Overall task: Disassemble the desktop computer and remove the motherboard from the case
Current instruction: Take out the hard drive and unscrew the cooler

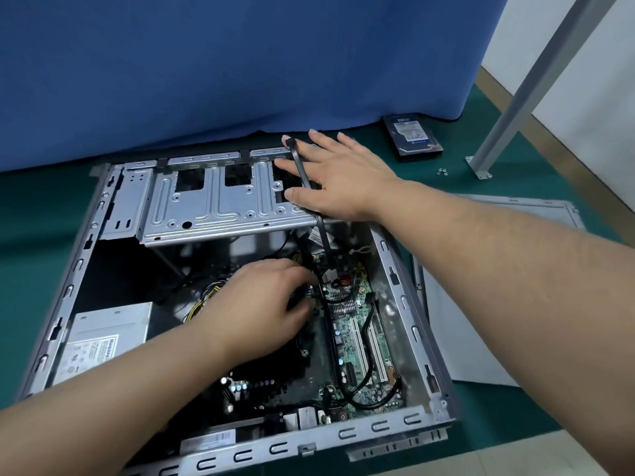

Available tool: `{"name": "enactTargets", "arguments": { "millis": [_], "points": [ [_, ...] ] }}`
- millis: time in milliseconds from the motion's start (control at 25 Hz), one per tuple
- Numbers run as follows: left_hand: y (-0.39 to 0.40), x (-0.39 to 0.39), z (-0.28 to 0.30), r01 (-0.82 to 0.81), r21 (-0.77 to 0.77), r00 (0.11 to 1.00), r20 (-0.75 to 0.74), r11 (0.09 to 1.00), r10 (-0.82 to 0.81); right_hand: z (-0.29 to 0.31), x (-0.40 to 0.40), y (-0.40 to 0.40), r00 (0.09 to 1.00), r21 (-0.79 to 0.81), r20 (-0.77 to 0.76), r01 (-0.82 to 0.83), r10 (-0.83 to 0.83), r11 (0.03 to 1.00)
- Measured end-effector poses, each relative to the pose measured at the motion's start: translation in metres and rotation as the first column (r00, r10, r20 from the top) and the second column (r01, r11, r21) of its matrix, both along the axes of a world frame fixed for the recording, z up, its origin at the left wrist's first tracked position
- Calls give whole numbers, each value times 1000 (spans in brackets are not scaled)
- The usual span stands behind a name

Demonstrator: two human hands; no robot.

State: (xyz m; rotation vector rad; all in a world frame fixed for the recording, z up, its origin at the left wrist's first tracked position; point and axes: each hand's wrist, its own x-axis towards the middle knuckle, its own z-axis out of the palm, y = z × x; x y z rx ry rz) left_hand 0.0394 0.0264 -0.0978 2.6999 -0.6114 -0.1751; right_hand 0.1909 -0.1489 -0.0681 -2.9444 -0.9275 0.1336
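Cable run: the flat black cable [311, 201] runs lengthwise from the drive cage [213, 204] toward the viewer, down to its plug on the motherboard [357, 324].
Nearer hand: the left hand [261, 304], right at the plug end.
Left grip: fingers curled among the connectors; what they clamp on I cannot tell.
Right grip: the right hand [338, 173] lies flat, fingers apart, pressing the cable onto the cage.
Motherboard: green, dusty, still flat inside the open case [409, 297], cables attached.

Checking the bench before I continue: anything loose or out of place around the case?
Yes: small screws lie loose on the green mat beside the removed hard drive, easy to lose.
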Motion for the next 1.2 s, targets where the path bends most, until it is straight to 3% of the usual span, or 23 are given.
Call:
{"name": "enactTargets", "arguments": {
  "millis": [120, 280, 520, 880, 1200],
  "points": [
    [-25, 25, -18, -82, 9, 991, -104, 997, 82, 0, 0, 0, 1000, 14, -2, 1, -1, 1000],
    [-40, 50, -32, 10, 148, 997, -72, 989, 1, -2, 1, -1, 1000, 33, 1, 0, 0, 999],
    [-48, 60, -47, -9, 96, 997, -73, 995, 17, -3, 2, -1, 1000, 43, 6, -10, 10, 999],
    [-51, 67, -47, 51, 215, 997, 46, 975, -62, -4, 1, -3, 1000, 31, 17, -16, 16, 999],
    [-54, 68, -44, 56, 234, 998, 7, 971, -59, -4, 1, -3, 1000, 26, 22, -9, 8, 1000]
  ]
}}
